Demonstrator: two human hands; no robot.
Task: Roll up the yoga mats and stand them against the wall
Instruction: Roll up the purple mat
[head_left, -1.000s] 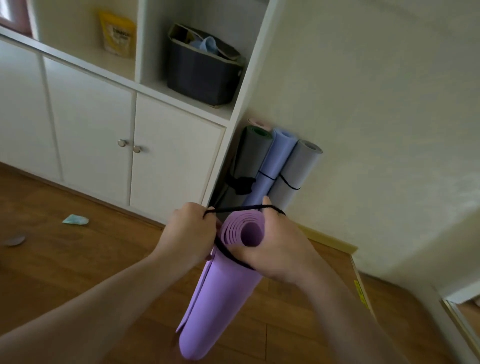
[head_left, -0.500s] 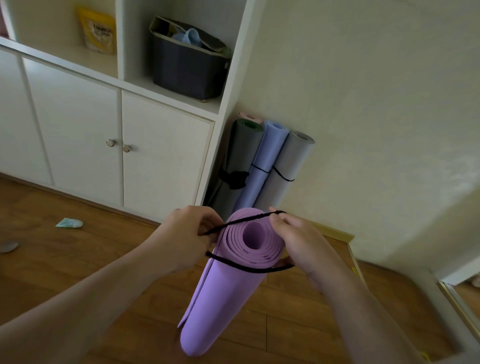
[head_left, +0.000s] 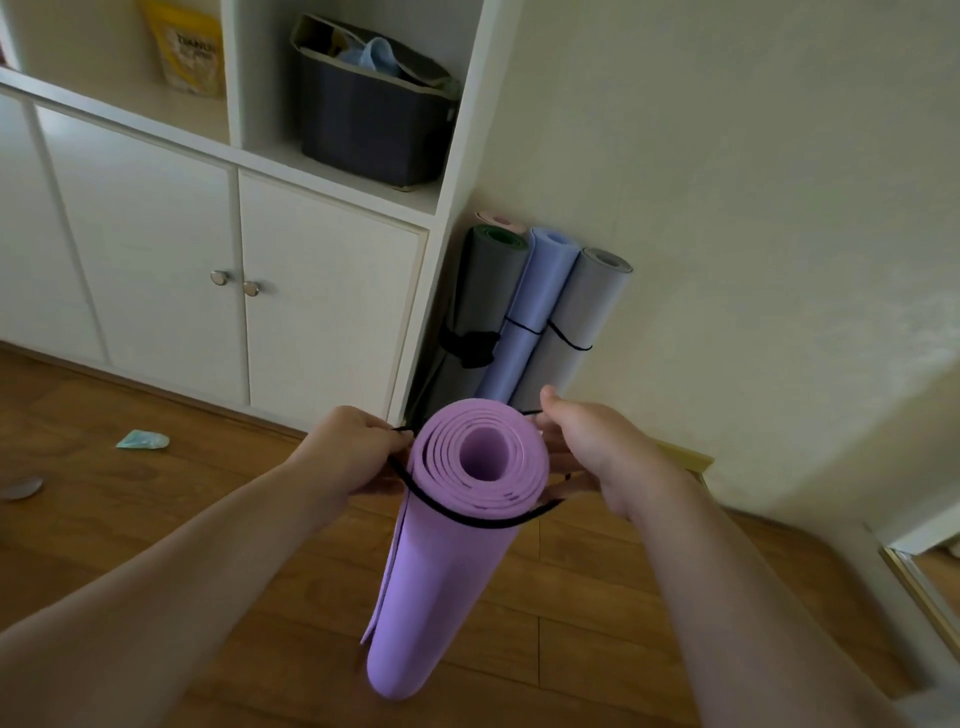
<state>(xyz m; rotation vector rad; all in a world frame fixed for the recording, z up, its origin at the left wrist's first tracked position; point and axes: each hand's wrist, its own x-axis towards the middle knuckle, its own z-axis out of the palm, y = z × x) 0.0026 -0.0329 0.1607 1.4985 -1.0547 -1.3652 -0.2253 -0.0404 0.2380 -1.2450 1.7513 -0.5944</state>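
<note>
A rolled purple yoga mat (head_left: 431, 587) stands upright on the wood floor in front of me. A black elastic band (head_left: 470, 521) loops around its upper end. My left hand (head_left: 353, 447) pinches the band at the roll's left side. My right hand (head_left: 597, 452) holds the band on the right, fingers behind the roll. Against the wall in the corner stand rolled mats: a dark grey one (head_left: 478, 312), a blue one (head_left: 535, 312), a light grey one (head_left: 576, 322) and a pink one (head_left: 498, 221) behind them.
A white cabinet (head_left: 322, 291) with knobbed doors runs along the left. Its shelf holds a dark bin (head_left: 374, 124) and a yellow bag (head_left: 189, 49). A teal scrap (head_left: 143, 440) and a small grey disc (head_left: 21, 488) lie on the floor.
The black band has gone from stretched over the roll's top end to down around its upper body. My hands have spread apart to either side of the mat.
</note>
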